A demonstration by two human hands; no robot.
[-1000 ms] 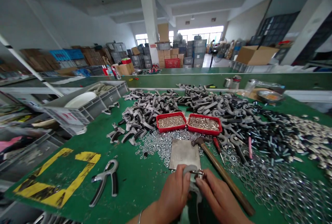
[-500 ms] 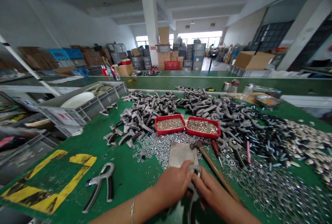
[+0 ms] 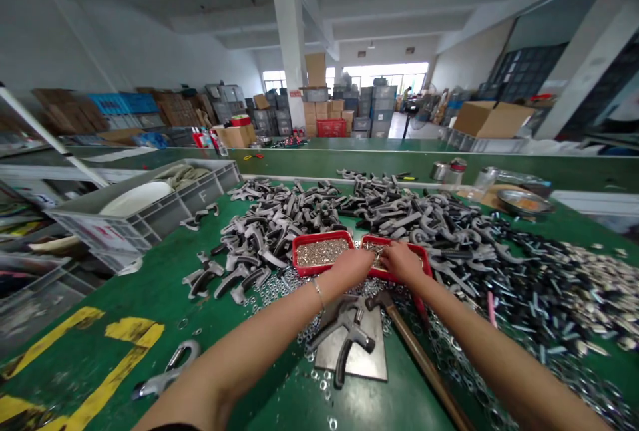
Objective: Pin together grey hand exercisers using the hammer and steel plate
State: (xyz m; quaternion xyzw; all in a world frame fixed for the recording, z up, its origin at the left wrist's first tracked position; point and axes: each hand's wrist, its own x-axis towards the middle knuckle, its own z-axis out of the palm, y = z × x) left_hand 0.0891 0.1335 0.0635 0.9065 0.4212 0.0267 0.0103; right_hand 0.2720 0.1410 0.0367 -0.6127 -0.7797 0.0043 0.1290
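Over the right red tray (image 3: 424, 259) of small metal pins, my left hand (image 3: 355, 263) and my right hand (image 3: 403, 262) reach in close together. The fingers of both hands are bent down in a pinch among the pins; what lies between the fingertips is too small to make out. Below my hands, a grey and black plier-like tool (image 3: 349, 334) with two spread handles lies on a flat metal plate (image 3: 367, 366). To my left hand's left stands the other red tray (image 3: 319, 253), filled with tiny metal parts.
A hammer (image 3: 422, 358) lies right of the plate, beside a red-handled screwdriver (image 3: 420, 308). Grey handle pieces (image 3: 279, 215) are heaped behind the trays. Loose metal rings (image 3: 584, 378) spread at right. Another plier-like tool (image 3: 172, 368) lies left, near a grey crate (image 3: 150, 218).
Both hands have moved forward from the near edge of the plate to the right red tray. The plier-like tool they held now lies released on the plate.
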